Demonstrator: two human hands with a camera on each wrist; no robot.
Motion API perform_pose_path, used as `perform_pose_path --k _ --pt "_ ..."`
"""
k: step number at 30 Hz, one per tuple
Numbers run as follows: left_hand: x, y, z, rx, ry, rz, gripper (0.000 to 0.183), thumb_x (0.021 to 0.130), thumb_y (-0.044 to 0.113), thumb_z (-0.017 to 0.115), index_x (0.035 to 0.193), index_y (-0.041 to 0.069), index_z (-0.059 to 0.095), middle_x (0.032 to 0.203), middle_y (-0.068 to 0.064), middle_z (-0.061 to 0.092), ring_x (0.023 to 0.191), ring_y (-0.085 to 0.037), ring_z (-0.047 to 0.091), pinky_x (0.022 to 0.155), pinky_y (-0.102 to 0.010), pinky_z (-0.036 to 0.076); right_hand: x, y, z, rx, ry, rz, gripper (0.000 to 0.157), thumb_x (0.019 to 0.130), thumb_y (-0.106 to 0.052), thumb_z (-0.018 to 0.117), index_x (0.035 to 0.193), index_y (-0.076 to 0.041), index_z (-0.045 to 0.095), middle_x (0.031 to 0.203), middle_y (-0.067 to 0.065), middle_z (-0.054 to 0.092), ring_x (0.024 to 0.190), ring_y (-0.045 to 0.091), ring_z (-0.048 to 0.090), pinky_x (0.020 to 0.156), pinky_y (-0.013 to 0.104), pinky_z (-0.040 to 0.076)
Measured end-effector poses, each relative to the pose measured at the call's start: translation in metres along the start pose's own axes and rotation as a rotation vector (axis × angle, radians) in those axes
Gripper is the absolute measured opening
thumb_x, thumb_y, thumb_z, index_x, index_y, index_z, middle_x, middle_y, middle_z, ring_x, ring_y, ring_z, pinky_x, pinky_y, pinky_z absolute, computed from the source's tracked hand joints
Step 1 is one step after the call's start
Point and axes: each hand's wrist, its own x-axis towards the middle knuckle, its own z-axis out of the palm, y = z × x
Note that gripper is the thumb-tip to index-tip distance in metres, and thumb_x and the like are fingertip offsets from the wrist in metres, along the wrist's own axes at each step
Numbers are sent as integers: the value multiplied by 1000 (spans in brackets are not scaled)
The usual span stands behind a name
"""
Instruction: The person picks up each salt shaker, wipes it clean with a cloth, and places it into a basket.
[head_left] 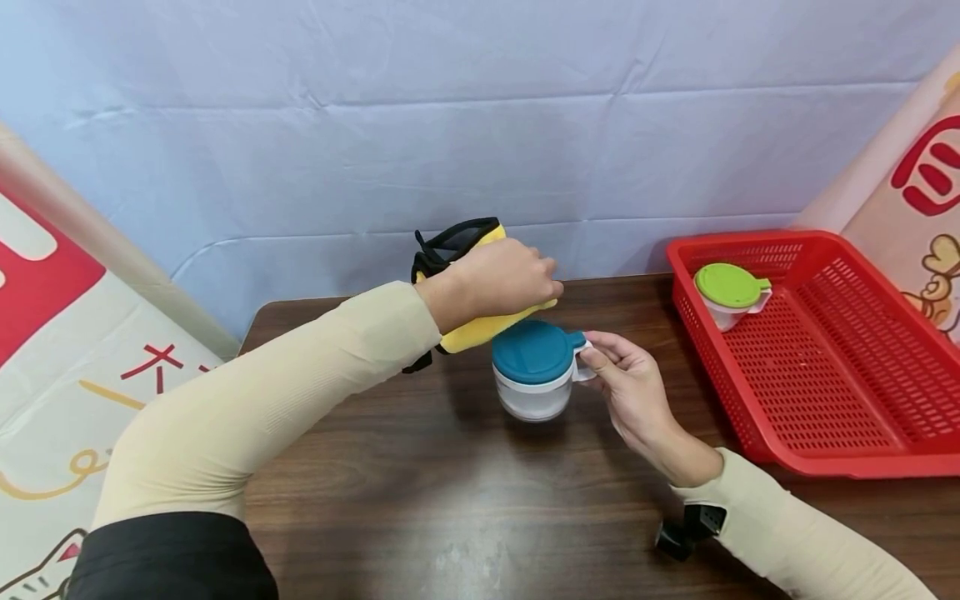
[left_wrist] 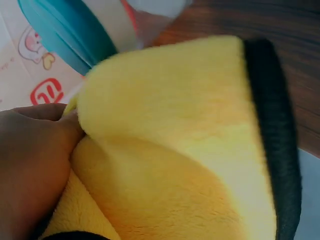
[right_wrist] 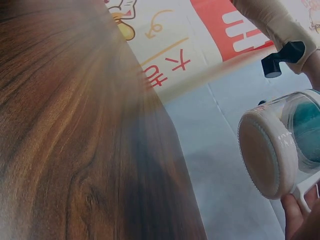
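Note:
My right hand [head_left: 630, 387] pinches the white handle of a lidded seasoning jar [head_left: 533, 396]. Its lid [head_left: 534, 350] is teal and down on top, and the clear body tapers to a round base. The right wrist view catches the jar [right_wrist: 260, 155] from below, its base raised off the table. Bunched in my left hand [head_left: 498, 283] is a fluffy yellow cloth [head_left: 476, 335] with black edging. The cloth [left_wrist: 175, 100] hangs beside the lid, close to its far left side; whether they touch cannot be told. The left fingertips are partly hidden.
At the right stands a red perforated basket [head_left: 840, 358]. Inside its far left corner sits a similar jar with a green lid [head_left: 727, 286]. The brown wooden table [head_left: 420, 492] ends at a pale cloth backdrop [head_left: 450, 150]. Printed sheets [head_left: 67, 400] flank both sides.

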Motion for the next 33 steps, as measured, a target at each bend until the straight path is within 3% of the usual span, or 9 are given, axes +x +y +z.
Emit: perform_pose_path --k 10,17,26,33 --pt "-7 -11 15 -40 -53 -71 30 105 21 59 134 16 67 116 -8 69 98 -22 69 87 -34 58 2 -1 -1 -1 8 -8 22 98 -2 64 100 -19 78 90 -4 76 78 6 69 71 22 58" --pt "-28 -13 18 -98 -37 -107 28 108 23 51 127 13 69 108 -8 69 90 -22 68 77 -33 58 2 -5 -3 27 18 -15 20 97 -2 66 99 -17 78 88 -3 76 77 6 70 71 22 59" --pt "-50 -4 17 -121 -12 -100 23 103 17 61 124 11 71 104 -8 70 87 -22 68 71 -31 57 2 -8 -4 32 42 -12 18 96 -2 67 99 -15 78 88 -2 76 78 7 69 72 23 59" --pt "-69 3 16 -235 -28 -92 25 99 20 69 122 12 73 104 -6 72 89 -19 68 70 -29 57 2 -8 -6 39 47 -17 20 96 0 66 98 -16 78 88 -2 76 77 7 69 72 23 59"
